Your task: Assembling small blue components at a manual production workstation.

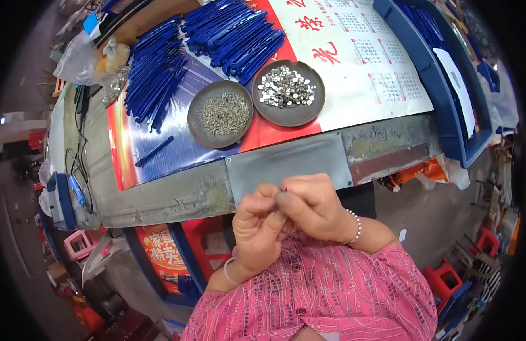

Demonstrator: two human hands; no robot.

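My left hand (257, 227) and my right hand (313, 207) meet in front of my chest, near the table's front edge. Both are closed, with thumbs and fingertips pinched together. Whatever they hold is hidden by the fingers; only a tiny dark spot shows between the tips. Beyond them, a dark round dish (198, 133) is filled with small thin metal pieces. Touching its right side, another dark dish (286, 118) carries many small shiny round discs. One slim dark blue stick (154, 151) lies alone to the left of the dishes.
Two heaps of slim blue pieces, a left heap (155, 71) and a far heap (234, 37), lie behind the dishes. A calendar sheet (354, 102) covers the tabletop. A blue crate (445, 122) stands at the right. A grey plate (288, 162) is fixed at the front edge.
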